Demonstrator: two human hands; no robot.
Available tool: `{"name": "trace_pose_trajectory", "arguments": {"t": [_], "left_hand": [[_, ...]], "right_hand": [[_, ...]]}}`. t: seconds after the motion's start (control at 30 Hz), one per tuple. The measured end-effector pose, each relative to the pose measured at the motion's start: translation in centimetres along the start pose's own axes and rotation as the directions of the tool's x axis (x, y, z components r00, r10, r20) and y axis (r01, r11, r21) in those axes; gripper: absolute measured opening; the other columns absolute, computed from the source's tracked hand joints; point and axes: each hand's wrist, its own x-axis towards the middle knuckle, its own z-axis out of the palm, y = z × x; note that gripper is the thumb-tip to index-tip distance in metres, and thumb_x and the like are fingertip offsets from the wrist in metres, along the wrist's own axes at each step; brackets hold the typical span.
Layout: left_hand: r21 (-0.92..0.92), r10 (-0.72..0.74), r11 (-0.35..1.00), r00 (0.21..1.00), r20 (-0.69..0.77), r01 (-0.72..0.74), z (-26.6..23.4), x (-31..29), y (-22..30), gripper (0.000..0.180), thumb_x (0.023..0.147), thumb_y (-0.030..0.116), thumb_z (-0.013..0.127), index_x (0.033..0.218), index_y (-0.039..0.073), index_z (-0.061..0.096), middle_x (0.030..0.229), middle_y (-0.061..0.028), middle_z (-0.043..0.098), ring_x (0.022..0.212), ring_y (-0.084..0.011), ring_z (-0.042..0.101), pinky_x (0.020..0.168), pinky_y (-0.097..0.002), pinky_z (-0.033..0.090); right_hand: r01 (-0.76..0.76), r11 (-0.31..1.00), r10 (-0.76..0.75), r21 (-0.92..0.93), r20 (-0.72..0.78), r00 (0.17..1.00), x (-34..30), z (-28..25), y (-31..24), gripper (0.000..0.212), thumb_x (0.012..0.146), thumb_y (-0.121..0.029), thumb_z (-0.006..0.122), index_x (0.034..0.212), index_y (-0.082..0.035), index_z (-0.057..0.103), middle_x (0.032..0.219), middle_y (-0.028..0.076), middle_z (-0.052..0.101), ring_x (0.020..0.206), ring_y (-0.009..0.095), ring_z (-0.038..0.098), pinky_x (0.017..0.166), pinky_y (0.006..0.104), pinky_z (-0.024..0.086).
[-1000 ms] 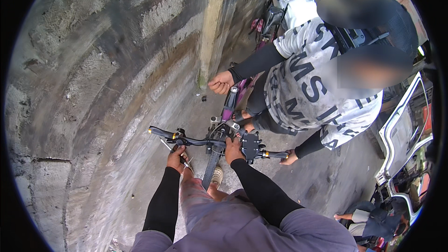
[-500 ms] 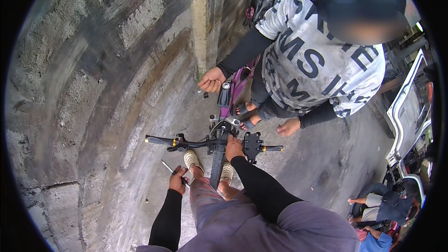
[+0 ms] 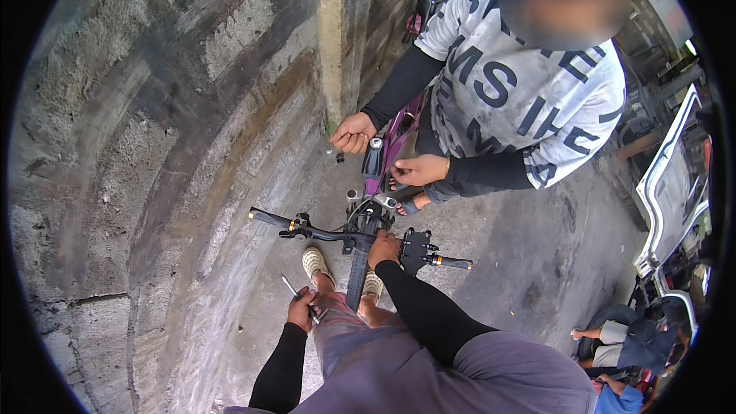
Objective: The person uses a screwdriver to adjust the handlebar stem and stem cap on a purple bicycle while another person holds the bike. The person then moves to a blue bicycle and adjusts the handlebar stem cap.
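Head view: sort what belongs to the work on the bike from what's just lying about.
In the work:
- thin tool, in the left hand
- handlebar, with the right hand near its middle
- front tyre
- purple frame

Just about:
- small dark object on the ground
- white metal panel

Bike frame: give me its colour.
Purple; the bike frame shows best in the head view.

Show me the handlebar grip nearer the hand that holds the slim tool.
The left grip, nearer the left hand with the slim tool; the right grip lies farther off, past the flat black holder.
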Motion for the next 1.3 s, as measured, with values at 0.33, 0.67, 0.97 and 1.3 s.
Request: {"name": "trace_pose_trajectory", "arguments": {"t": [0.33, 0.67, 0.97, 1.3], "left_hand": [[0.048, 0.022, 0.999, 0.999, 0.035, -0.023, 1.0, -1.4, -0.4, 0.062, 0.103, 0.021, 0.074, 0.154, 0.004, 0.045, 0.111, -0.0129, 0.074, 0.06, -0.017, 0.059, 0.057, -0.0355, 0.054], [0.119, 0.03, 0.992, 0.999, 0.013, -0.032, -2.2, -1.6, -2.2, 0.048, 0.104, 0.024, 0.071, 0.145, 0.008, 0.053, 0.111, -0.0137, 0.074, 0.06, -0.0189, 0.06, 0.057, -0.0367, 0.055], [0.121, 0.023, 0.992, 1.0, -0.002, -0.023, -2.6, -2.3, -3.2, 0.051, 0.102, 0.024, 0.073, 0.147, 0.009, 0.053, 0.11, -0.0133, 0.074, 0.062, -0.0189, 0.058, 0.056, -0.0374, 0.054], [0.155, 0.022, 0.988, 1.0, 0.013, -0.023, -3.0, -2.3, -3.5, 0.053, 0.102, 0.024, 0.073, 0.148, 0.01, 0.052, 0.111, -0.0132, 0.074, 0.062, -0.0192, 0.06, 0.059, -0.0387, 0.055]], "right_hand": [[0.018, 0.985, -0.002, 0.17, -0.096, 0.995, -0.9, -0.8, -1.4, 0.037, 0.092, -0.002, 0.064, 0.129, -0.003, 0.063, 0.139, 0.026, 0.054, 0.135, 0.048, 0.05, 0.109, 0.0563, 0.049], [-0.142, 0.983, 0.147, 0.116, -0.038, 0.988, -1.7, 1.3, -0.8, 0.037, 0.093, -0.004, 0.064, 0.129, 0.0, 0.061, 0.138, 0.027, 0.056, 0.137, 0.047, 0.049, 0.113, 0.0552, 0.047], [-0.003, 0.999, 0.001, -0.034, -0.081, 0.997, -1.2, 1.8, 0.4, 0.039, 0.095, -0.011, 0.064, 0.132, -0.001, 0.061, 0.14, 0.027, 0.058, 0.137, 0.046, 0.051, 0.117, 0.0566, 0.041], [0.066, 0.988, -0.072, -0.142, -0.031, 0.997, -2.3, 2.3, 2.4, 0.037, 0.103, -0.024, 0.055, 0.135, -0.007, 0.064, 0.138, 0.018, 0.064, 0.132, 0.036, 0.06, 0.111, 0.0582, 0.044]]}}
